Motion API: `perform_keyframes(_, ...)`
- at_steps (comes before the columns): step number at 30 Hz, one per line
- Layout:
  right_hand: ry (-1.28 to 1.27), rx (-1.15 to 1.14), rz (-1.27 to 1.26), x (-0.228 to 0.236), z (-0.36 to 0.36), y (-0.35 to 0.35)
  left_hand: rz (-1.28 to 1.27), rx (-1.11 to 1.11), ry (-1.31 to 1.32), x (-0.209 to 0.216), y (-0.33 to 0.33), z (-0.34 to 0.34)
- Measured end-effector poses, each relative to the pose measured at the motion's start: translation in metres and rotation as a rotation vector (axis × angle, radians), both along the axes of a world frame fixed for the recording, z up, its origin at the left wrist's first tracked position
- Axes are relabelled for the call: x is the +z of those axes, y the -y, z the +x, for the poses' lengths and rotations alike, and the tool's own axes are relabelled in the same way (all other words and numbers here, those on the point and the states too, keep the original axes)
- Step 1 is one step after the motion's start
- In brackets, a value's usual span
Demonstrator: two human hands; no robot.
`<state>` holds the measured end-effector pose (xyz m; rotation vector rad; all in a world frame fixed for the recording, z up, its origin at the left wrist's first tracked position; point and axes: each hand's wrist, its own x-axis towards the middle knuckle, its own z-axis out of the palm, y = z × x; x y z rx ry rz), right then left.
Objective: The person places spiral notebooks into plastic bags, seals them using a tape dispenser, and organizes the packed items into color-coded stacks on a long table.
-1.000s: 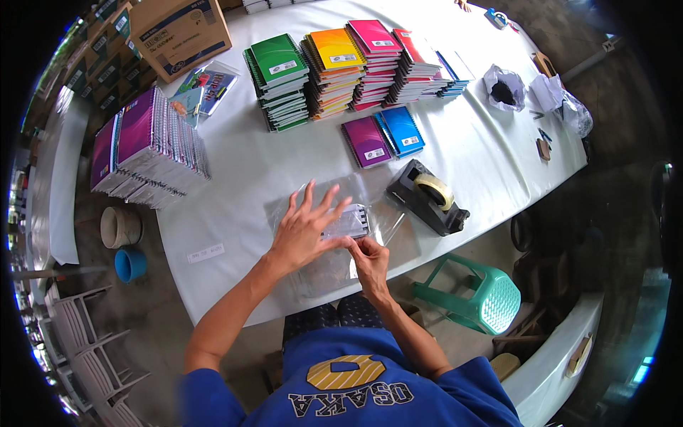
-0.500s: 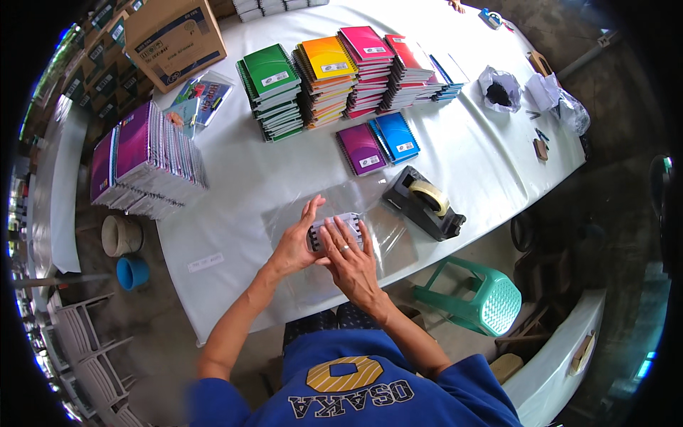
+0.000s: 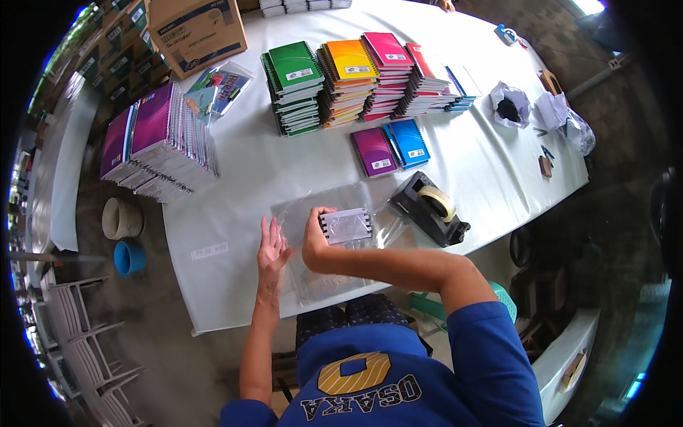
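Note:
A small white block with black spiral bindings along two ends, seemingly spiral notebooks [image 3: 346, 225], lies under clear plastic near the table's front edge. My right hand [image 3: 317, 236] reaches across to its left end, fingers curled round that side. Left of it, my left hand [image 3: 272, 249] is held open with fingers stretched upward, beside the edge of the clear plastic sheets [image 3: 306, 281]. What the right fingertips pinch, block or plastic, is partly hidden. Just to the right stands a black tape dispenser [image 3: 430, 208] with a roll of clear tape.
Stacks of green [image 3: 292, 71], yellow [image 3: 348, 67], pink [image 3: 389, 57] and red spiral notebooks [image 3: 425, 71] line the far side. Purple [image 3: 373, 151] and blue notebooks [image 3: 407, 142] lie nearer. A tall purple notebook pile [image 3: 153, 139] stands left, a cardboard box [image 3: 199, 35] behind it.
My right hand has left the top of the block and gone round to its left end, the forearm now crossing in front. My left hand has let go and drawn away leftward, open.

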<state>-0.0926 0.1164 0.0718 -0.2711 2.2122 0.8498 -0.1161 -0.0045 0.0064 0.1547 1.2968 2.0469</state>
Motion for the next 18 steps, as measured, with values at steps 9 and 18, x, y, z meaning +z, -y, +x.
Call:
perform_keyframes(9,-0.356,-0.526,-1.47,0.056,0.052,-0.151,0.039,-0.121,-0.263,0.009,-0.009,0.018)
perform_keyframes(18,-0.594,-0.744,-1.931,-0.056,0.106,-0.144,-0.145,-0.344,-0.597,0.001,-0.061,0.009)
